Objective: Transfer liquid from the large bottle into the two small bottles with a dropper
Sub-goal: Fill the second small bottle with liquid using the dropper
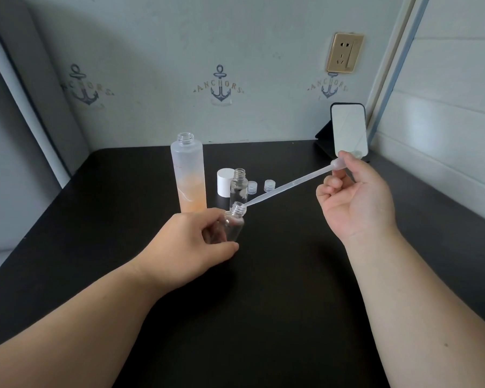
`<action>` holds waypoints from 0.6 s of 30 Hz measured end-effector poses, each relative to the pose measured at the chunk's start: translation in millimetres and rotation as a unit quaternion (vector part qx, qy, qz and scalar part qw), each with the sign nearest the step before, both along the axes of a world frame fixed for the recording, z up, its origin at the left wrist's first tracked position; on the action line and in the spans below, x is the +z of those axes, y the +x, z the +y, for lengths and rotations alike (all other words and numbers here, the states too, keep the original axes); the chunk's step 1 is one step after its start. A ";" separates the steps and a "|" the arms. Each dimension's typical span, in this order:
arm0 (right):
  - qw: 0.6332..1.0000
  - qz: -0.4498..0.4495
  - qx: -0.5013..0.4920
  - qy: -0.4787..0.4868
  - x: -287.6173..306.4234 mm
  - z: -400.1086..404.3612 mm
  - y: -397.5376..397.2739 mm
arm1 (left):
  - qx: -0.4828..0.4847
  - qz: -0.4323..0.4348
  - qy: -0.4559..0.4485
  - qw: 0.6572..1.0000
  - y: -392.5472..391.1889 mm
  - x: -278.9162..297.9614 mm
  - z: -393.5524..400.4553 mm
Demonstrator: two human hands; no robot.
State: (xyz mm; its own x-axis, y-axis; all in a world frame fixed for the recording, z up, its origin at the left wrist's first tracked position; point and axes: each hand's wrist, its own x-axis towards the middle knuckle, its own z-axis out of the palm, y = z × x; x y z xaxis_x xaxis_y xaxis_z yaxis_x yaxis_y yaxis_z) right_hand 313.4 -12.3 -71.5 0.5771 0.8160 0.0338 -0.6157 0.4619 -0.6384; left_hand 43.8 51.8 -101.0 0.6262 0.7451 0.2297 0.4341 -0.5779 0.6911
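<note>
Clear dropper [289, 184] slanting, tip in tilted small bottle [233, 223] mouth

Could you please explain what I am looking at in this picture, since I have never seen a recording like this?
There is no machine here. The single picture comes from a camera worn on a person's head, looking forward and down, so the two bare arms are the wearer's own.

The left hand holds a small clear bottle, tilted, just above a black table. The right hand pinches the bulb of a plastic dropper, whose tip sits at that bottle's open mouth.

Behind stand a tall frosted bottle, open and partly filled with orange liquid, a second small bottle, also open, a white cap and two small clear caps. A small mirror leans near the wall.
</note>
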 end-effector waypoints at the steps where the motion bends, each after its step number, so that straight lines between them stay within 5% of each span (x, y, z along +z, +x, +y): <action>1: 1.000 -0.003 0.000 -0.001 -0.3 0.3 0.3 | 0.001 0.002 0.004 1.000 -0.2 -0.2 0.3; 18: 0.999 -0.037 0.006 0.006 -3.8 2.7 4.6 | 0.005 -0.009 -0.010 1.000 -0.4 -2.6 2.8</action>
State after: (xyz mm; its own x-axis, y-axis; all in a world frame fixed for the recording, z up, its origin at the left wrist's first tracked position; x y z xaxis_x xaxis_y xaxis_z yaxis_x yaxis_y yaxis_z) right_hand 318.0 -9.6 -75.3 0.5629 0.8221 0.0857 -0.5720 0.4622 -0.6776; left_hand 43.4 54.6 -103.6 0.6150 0.7556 0.2257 0.4262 -0.5593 0.7110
